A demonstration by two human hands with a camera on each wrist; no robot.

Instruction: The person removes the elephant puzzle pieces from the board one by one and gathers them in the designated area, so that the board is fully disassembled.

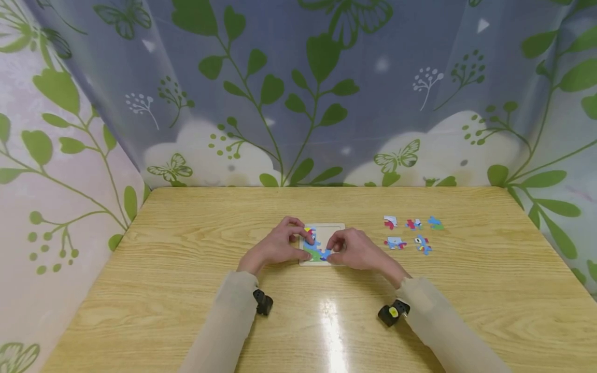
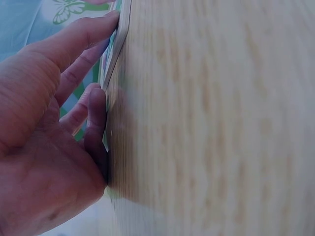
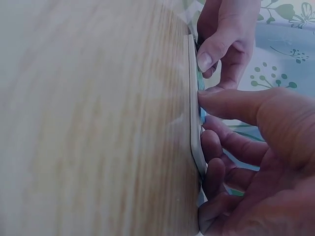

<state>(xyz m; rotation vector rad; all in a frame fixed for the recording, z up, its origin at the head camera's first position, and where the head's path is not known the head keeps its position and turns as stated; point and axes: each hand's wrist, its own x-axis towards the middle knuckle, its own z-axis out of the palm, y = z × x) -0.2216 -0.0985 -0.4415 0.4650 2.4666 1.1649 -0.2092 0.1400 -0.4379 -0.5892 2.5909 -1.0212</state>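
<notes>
A small light wooden puzzle tray (image 1: 338,226) lies on the table, with joined blue, green and multicoloured pieces (image 1: 315,255) along its left and lower part. My left hand (image 1: 277,243) reaches over the tray's left side, thumb and forefinger extended onto those pieces. From the other side, my right hand (image 1: 356,249) pinches a blue puzzle piece (image 1: 325,254) between thumb and forefinger, low in the tray beside the green one. In the right wrist view, the right thumb is right at the blue piece, just above the tray's pale edge (image 3: 193,98). Part of the tray is hidden under the hands.
Several loose puzzle pieces lie right of the tray in two rows, among them a blue and green one (image 1: 436,223) and one with an eye (image 1: 423,245). The wooden table (image 1: 186,228) meets a leaf-patterned curtain (image 1: 289,114) at the back.
</notes>
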